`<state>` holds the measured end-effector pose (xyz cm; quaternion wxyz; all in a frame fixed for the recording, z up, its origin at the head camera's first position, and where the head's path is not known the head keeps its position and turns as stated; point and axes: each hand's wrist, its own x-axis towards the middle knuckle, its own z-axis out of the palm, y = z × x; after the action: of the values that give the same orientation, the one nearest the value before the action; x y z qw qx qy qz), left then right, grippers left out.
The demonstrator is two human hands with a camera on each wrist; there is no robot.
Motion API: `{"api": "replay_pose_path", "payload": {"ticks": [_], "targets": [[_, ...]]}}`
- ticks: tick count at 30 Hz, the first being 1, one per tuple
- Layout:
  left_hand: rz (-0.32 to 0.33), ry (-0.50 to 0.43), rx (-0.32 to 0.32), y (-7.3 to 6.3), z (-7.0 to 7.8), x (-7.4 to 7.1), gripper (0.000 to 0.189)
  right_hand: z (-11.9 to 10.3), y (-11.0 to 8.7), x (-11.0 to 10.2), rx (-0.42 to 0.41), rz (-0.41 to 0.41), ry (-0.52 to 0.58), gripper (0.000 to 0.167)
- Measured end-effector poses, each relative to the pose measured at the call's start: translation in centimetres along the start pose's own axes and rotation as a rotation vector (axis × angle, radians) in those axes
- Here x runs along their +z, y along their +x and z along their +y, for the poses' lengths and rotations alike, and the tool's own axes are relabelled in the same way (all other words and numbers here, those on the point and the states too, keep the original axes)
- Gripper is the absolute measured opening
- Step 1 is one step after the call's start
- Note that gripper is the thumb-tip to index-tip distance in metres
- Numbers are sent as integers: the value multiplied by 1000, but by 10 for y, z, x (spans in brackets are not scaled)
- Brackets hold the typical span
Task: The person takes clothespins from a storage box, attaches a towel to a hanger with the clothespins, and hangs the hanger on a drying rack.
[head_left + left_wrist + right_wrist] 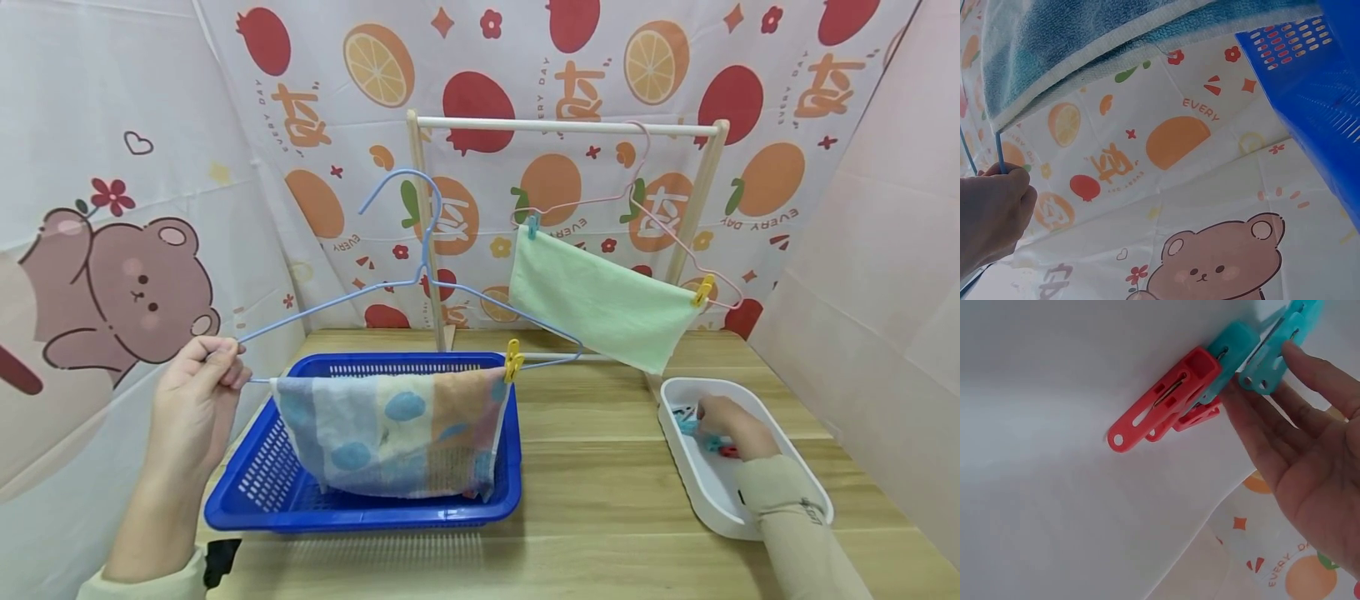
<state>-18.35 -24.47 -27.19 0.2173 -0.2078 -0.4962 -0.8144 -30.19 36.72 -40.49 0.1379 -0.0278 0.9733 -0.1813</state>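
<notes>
At the left, my left hand [198, 387] grips the corner of a blue clothes hanger [337, 302], holding it up over a blue basket. A patterned towel [390, 429] hangs over the hanger's lower bar, with a yellow clothespin [513, 361] at its right end. In the left wrist view the towel's white-edged corner [997, 119] hangs close to the fingers. My right hand [731, 425] reaches into a white tray [701, 500]. There, the thumb and fingers pinch a teal clothespin [1272, 359]. Beside it lie a red clothespin [1163, 403] and another teal one [1235, 347].
Below the towel stands the blue basket [247, 508] on a wooden table [585, 492]. Behind is a rack [562, 127] with a white rail. On it a pink hanger [667, 229] carries a green cloth [600, 300], clipped by a teal and a yellow clothespin [702, 290].
</notes>
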Motion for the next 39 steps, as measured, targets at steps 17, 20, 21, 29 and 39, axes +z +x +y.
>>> {"api": "replay_pose_path", "payload": {"ticks": [17, 20, 21, 29, 39], "targets": [[5, 0, 4, 0, -1, 0, 8, 16, 12, -3, -119, 210, 296, 41], [10, -8, 6, 1, -1, 0, 8, 15, 11, -4, -125, 216, 346, 42], [12, -8, 7, 1, -2, 0, 8, 15, 10, -4, -119, 224, 358, 42], [41, -45, 21, 2, -3, 0, 8, 8, 1, -10, -102, 242, 437, 58], [66, -61, 29, 4, -3, 5, 9, -10, -14, -20, -109, 330, 487, 60]]}}
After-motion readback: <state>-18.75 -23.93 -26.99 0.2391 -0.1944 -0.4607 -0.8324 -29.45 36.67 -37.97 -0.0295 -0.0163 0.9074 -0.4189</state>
